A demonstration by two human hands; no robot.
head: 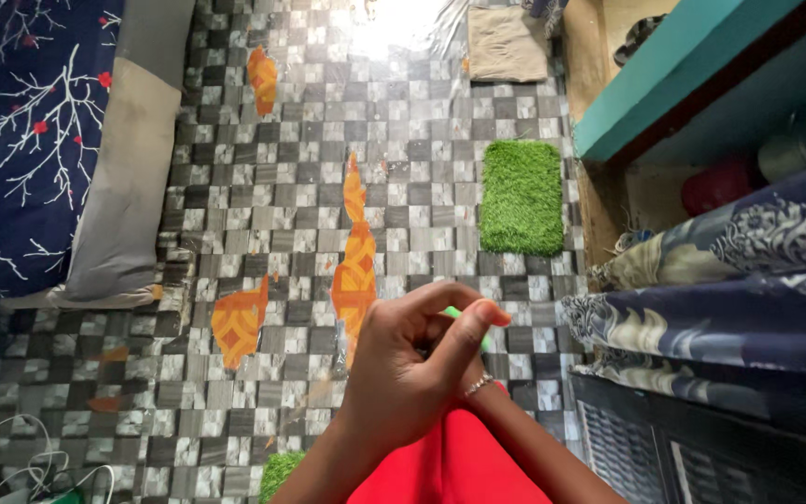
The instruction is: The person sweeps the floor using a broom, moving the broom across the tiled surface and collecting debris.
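Both hands [417,369] around green object [454,314]

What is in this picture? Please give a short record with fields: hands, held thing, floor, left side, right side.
hands: left hand lies over the right hand, fingers curled together; bracelet on the right wrist
held thing: small green object, mostly hidden, kind unclear
below hands: red cloth
floor: grey checkered covering with torn orange patches; green grass mat
left side: dark blue bedsheet with white branch print
right side: teal shelf; patterned blue fabric
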